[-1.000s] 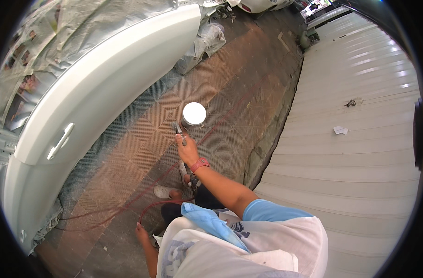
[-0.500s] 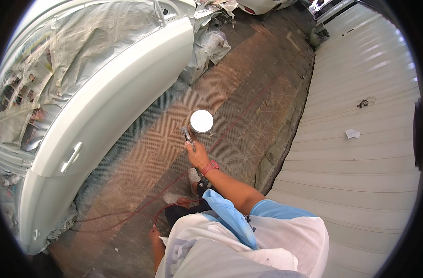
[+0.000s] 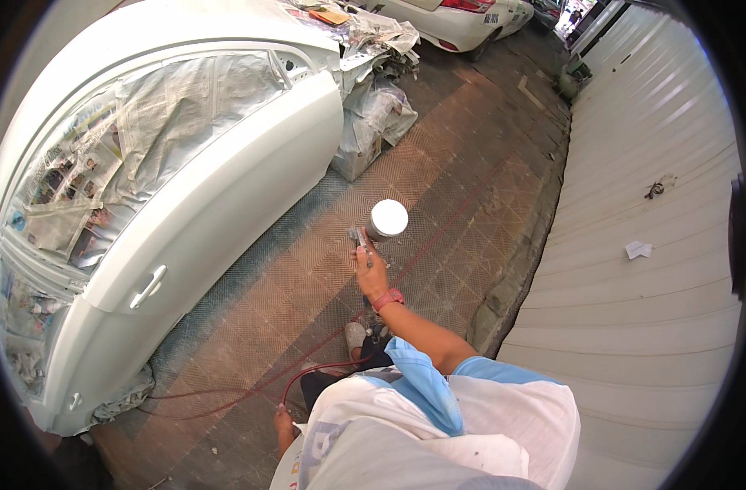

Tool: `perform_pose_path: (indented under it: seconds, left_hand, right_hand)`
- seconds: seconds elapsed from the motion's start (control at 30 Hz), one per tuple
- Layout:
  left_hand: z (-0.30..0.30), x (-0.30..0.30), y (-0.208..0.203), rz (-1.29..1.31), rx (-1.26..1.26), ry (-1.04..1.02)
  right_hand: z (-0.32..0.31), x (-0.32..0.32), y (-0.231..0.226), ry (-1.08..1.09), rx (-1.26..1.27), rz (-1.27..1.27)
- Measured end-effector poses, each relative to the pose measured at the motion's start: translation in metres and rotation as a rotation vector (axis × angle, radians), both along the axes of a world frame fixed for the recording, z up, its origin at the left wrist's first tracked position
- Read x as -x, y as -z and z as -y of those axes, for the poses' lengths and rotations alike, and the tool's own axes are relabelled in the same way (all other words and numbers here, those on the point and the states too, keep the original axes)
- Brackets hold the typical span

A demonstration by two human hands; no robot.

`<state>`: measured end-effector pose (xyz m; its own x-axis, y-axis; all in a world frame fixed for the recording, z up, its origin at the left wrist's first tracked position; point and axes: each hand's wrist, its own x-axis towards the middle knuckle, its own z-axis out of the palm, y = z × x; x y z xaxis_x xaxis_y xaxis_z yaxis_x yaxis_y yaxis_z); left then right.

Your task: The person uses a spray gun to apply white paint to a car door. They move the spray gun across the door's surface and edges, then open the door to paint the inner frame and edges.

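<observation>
My right hand (image 3: 373, 272) is closed around the handle of a spray gun (image 3: 360, 238), held out over the floor. A round cup with a bright white top (image 3: 388, 218) sits on the gun's right side. Left of the gun, apart from it, stands a car with a pale white door panel (image 3: 242, 180); its windows are masked with newspaper and plastic film (image 3: 173, 122). Low at my left side, my left hand (image 3: 283, 420) is closed on a red hose (image 3: 304, 375). That hose loops past my legs, and my shirt hides part of it.
A ribbed white metal wall (image 3: 610, 269) runs along the right, with a raised kerb (image 3: 503, 306) at its foot. Plastic-wrapped parts (image 3: 373, 122) jut from the car's front. Another white car (image 3: 446, 24) stands at the far end. Red hose (image 3: 218, 400) also trails across the patterned floor.
The view has shifted, so the car, wall and right hand sit farther right and more of the car's roof shows. Both hands keep their grips.
</observation>
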<state>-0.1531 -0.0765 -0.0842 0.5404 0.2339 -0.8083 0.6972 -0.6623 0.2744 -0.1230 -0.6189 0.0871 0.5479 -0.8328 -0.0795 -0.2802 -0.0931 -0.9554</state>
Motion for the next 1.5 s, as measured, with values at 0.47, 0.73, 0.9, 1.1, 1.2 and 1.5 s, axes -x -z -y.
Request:
perform_pose_path:
  seconds: [0.47,0.73,0.9,1.1,1.2,1.5]
  left_hand:
    - [0.017,0.028,-0.002,0.025,-0.02,0.23]
    - [0.027,0.034,0.009,0.069,-0.035,0.445]
    - [0.023,0.04,0.02,0.134,-0.028,0.478]
    - [0.032,0.044,-0.024,0.289,-0.059,0.195]
    - [0.046,0.034,-0.059,0.332,-0.241,0.131]
    - [0.046,-0.031,-0.034,0.52,-0.445,0.273]
  right_hand:
    - [0.034,0.045,-0.009,0.051,0.027,-0.035]
    - [0.046,0.058,-0.006,0.058,0.07,-0.007]
    - [0.053,0.058,-0.006,0.08,0.01,0.037]
    - [0.051,0.042,-0.005,0.1,0.037,0.029]
    - [0.04,0.026,0.003,0.078,-0.065,0.096]
    - [0.012,-0.036,0.135,0.031,-0.172,-0.025]
